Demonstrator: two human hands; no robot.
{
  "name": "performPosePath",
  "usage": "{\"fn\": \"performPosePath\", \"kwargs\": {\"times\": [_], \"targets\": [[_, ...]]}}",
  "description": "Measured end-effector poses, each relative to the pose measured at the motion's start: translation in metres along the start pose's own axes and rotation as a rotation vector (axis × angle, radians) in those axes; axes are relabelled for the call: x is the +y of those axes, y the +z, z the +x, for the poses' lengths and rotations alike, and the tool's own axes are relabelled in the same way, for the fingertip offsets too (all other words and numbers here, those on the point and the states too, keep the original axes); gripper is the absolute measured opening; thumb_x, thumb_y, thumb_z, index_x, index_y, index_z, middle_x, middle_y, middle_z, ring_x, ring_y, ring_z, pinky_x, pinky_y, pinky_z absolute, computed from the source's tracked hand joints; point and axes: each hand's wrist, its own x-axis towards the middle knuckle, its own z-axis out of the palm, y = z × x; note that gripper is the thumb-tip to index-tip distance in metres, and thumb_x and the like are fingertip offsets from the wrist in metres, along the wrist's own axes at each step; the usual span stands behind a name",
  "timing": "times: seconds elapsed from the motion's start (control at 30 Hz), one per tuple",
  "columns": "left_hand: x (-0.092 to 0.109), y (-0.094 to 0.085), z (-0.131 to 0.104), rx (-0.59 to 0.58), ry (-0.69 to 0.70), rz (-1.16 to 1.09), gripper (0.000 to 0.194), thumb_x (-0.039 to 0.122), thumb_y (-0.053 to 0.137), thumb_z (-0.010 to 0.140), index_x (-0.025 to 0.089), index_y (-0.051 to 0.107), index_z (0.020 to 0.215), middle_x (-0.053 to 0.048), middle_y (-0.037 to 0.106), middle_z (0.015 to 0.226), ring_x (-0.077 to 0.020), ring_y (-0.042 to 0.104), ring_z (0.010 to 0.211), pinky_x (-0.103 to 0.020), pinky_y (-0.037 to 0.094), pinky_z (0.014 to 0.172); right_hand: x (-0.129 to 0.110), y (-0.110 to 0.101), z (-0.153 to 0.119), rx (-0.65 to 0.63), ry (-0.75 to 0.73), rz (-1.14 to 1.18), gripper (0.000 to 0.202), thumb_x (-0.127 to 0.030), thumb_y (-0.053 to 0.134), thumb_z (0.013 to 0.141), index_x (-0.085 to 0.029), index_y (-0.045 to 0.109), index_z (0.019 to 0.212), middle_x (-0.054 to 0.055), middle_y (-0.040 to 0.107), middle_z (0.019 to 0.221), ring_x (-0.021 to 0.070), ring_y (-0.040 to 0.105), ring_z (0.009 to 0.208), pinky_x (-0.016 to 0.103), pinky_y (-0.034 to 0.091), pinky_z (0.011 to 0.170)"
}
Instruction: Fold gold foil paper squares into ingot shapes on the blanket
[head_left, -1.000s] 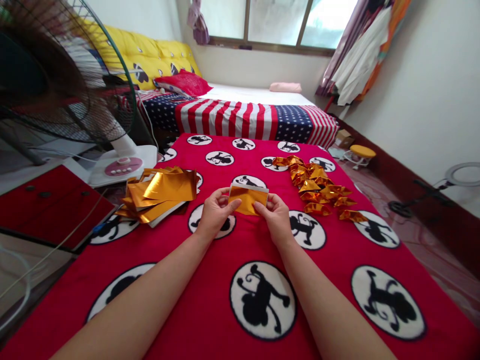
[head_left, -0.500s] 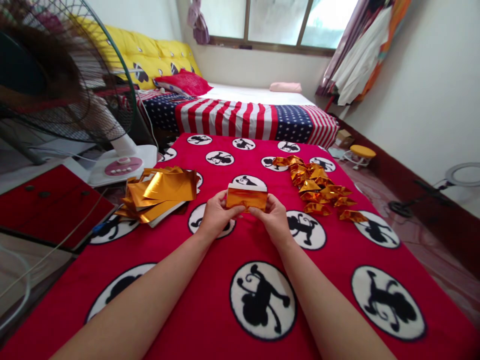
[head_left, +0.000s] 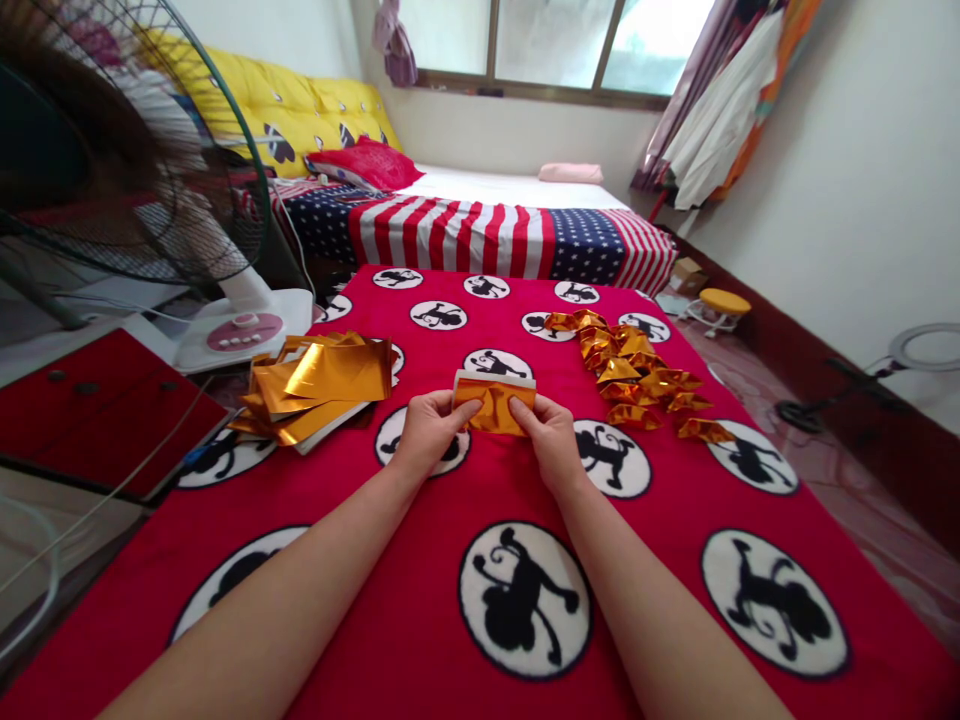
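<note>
A: And here we are, over the red blanket with black figures in white circles point(head_left: 390, 640), a small rectangular gold foil sheet with a white far edge point(head_left: 495, 405) stretched between two bare hands!

B: The left hand point(head_left: 431, 430) pinches one end, thumb on top; the right hand point(head_left: 553, 435) mirrors it at the other. Fingers underneath? Mostly hidden.

A: So what makes for good handling here?

B: Matching pressure, I'd say. The thumbs lie nearly level, and that's ideal: if one pulls harder, the foil could skew. See the ripples between them? Light, even tension should suit it better than a squeeze.

A: And that white strip?

B: A handy guide, in my judgement: have it straight before pressing any crease. Foil like this probably remembers every wrinkle.

A: Is it touching the blanket?

B: Can't tell from this angle! Off left, a loose pile of flat gold foil sheets point(head_left: 341, 375); off right, a cluster of pointed, folded gold foil pieces point(head_left: 619, 371).
</note>
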Motion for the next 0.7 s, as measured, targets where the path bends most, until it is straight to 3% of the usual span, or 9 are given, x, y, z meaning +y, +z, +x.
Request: {"fn": "performPosePath", "kwargs": {"times": [0.23,0.33,0.5,0.7], "targets": [[-0.0067,-0.0007,-0.0001,-0.009,0.029,0.062,0.031,0.043,0.077,0.069,0.013,0.070,0.066,-0.001,0.063,0.055,-0.0086,0.049,0.043,-0.020,0.034,0.042,-0.0002,-0.0010,-0.0007,0.048,-0.059,-0.077,0.024,-0.042,0.074,0.074,-0.019,0.072,0.076,0.001,0.070,0.073,0.0182,0.063,0.069,0.029,0.051,0.065],[-0.0051,0.0011,-0.0004,-0.018,0.037,0.019,0.033,0.044,0.079,0.066,0.013,0.070,0.067,-0.001,0.066,0.058,-0.0103,0.055,0.049,-0.020,0.041,0.046,0.0004,-0.0016,-0.0005,0.038,-0.070,-0.081,0.024,-0.042,0.073,0.075,-0.019,0.073,0.079,0.001,0.070,0.074,0.0177,0.063,0.070,0.028,0.050,0.066],[-0.0009,0.0018,-0.0006,-0.020,-0.016,-0.142,0.039,0.044,0.079,0.066,0.014,0.073,0.090,-0.005,0.075,0.083,-0.0179,0.068,0.070,-0.026,0.054,0.063,0.0020,-0.0019,-0.0001,-0.019,-0.034,-0.096,0.027,-0.045,0.073,0.073,-0.018,0.073,0.078,0.002,0.069,0.072,0.0179,0.062,0.069,0.028,0.049,0.065],[-0.0029,-0.0003,-0.0009,0.013,-0.046,-0.138,0.038,0.044,0.081,0.064,0.013,0.075,0.086,-0.005,0.075,0.077,-0.0177,0.068,0.065,-0.026,0.054,0.060,0.0008,-0.0001,-0.0004,-0.014,-0.025,-0.028,0.025,-0.040,0.075,0.073,-0.019,0.072,0.086,0.001,0.070,0.078,0.0162,0.062,0.070,0.026,0.049,0.067]]}}
